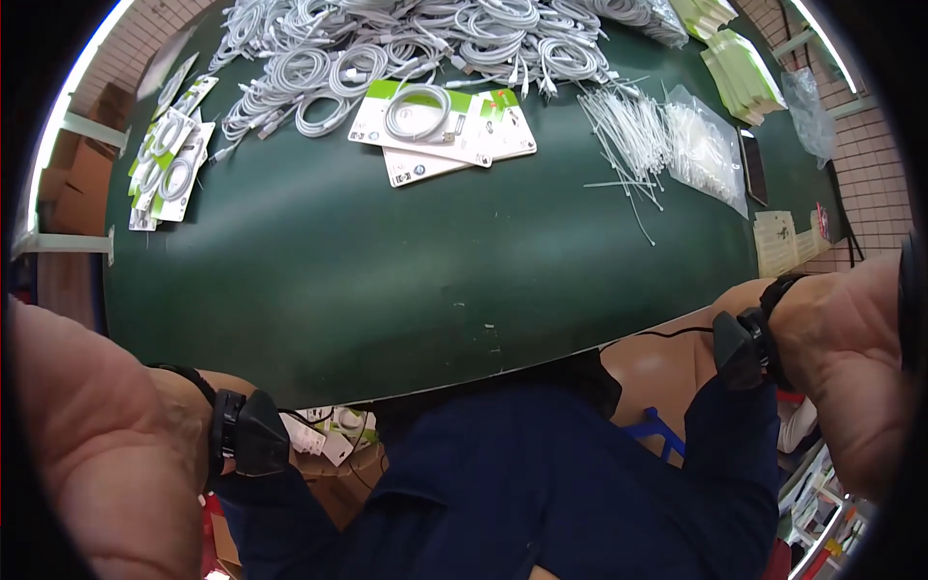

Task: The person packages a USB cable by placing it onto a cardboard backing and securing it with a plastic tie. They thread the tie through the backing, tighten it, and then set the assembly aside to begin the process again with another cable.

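My left hand (101,445) is raised close to the camera at the left edge, with its palm and wrist showing. My right hand (855,358) is raised the same way at the right edge. The fingers of both are cut off by the picture's rim, so what they hold, if anything, is hidden. Ahead on the green table (406,261) lie several white and green packaging cards (435,166). A coiled white cable (418,112) rests on the top one. Behind them spreads a large pile of coiled white cables (416,39).
Carded cables (172,164) overlap at the far left. White cable ties (623,130) lie beside a clear plastic bag (706,145) of more. Further right are a phone (753,166) and a stack of green cards (742,75). A box with carded cables (333,435) stands below the table's front edge.
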A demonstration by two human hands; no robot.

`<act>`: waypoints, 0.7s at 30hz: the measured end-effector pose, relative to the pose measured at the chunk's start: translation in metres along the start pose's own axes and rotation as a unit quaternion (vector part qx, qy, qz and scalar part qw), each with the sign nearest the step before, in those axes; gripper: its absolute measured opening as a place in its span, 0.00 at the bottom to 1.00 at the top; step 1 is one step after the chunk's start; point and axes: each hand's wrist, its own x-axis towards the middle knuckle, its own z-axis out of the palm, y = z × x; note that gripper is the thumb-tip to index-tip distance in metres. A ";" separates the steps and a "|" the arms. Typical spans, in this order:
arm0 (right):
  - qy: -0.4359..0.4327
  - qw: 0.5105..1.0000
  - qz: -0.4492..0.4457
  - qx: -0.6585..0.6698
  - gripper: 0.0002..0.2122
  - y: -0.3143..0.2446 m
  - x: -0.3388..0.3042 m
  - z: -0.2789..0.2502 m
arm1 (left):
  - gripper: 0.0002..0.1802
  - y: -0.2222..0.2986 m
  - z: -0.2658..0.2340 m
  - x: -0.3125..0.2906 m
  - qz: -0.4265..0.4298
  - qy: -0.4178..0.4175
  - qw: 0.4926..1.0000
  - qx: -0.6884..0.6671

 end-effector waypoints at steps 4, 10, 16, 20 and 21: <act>0.009 1.000 0.022 0.011 0.20 -0.030 -0.021 -0.030 | 0.10 0.015 -0.063 -0.005 -0.024 -0.020 0.999 0.020; 0.003 0.999 0.035 -0.007 0.19 -0.005 0.011 0.119 | 0.11 0.018 -0.079 -0.026 -0.035 -0.029 0.999 0.024; -0.003 0.999 0.046 -0.017 0.17 -0.040 -0.006 0.108 | 0.11 0.020 -0.097 -0.038 -0.045 -0.037 0.998 0.035; 0.001 0.998 0.058 -0.021 0.16 -0.035 0.007 0.126 | 0.12 0.032 -0.116 -0.038 -0.056 -0.051 0.996 0.042; 0.002 0.998 0.058 -0.026 0.15 -0.017 0.009 0.147 | 0.12 0.042 -0.132 -0.048 -0.054 -0.054 0.996 0.042</act>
